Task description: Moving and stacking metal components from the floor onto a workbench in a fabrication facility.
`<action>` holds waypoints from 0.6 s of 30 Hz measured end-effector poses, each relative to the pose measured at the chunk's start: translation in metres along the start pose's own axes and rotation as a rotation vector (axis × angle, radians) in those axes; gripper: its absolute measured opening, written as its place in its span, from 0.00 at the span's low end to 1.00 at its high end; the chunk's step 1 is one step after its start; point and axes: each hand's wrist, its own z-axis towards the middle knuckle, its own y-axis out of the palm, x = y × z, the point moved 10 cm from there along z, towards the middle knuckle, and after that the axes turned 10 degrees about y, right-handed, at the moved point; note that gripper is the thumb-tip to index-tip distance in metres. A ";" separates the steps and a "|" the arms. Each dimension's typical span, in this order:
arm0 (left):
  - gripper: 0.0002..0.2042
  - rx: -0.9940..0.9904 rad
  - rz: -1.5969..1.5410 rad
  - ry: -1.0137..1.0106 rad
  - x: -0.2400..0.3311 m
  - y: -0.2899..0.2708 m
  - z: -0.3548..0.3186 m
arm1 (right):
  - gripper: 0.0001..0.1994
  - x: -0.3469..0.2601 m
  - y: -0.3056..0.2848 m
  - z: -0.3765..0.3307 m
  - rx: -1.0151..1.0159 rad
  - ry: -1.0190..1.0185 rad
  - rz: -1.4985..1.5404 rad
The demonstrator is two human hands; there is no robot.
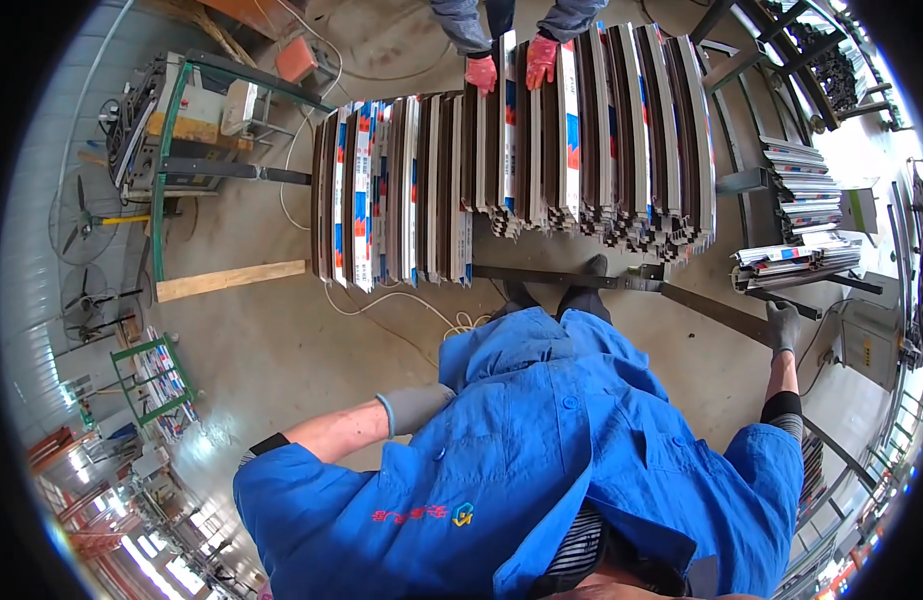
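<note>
My left hand (418,408), in a grey glove, is bent in against the hem of my blue jacket (541,430), its fingers hidden by the cloth. Out to the right, my right hand (783,325), also gloved in grey, is closed beside the end of a dark metal rack bar (716,312); whether it grips the bar is unclear. Ahead of me long metal profiles lie side by side in bundles: a lower left stack (391,190) and a higher right stack (591,140). Several carry white, blue and red wrapping film.
Across the stack, a co-worker's two red-gloved hands (541,62) rest on the profiles. A green frame (161,215) with a wooden beam (231,280) stands left, near floor fans (81,215). More profiles (801,190) lie at right. A pale hose (466,322) crosses the floor.
</note>
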 end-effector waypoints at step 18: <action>0.14 0.163 -0.503 -0.133 -0.011 0.002 -0.009 | 0.16 0.000 -0.010 -0.002 -0.006 -0.115 -0.001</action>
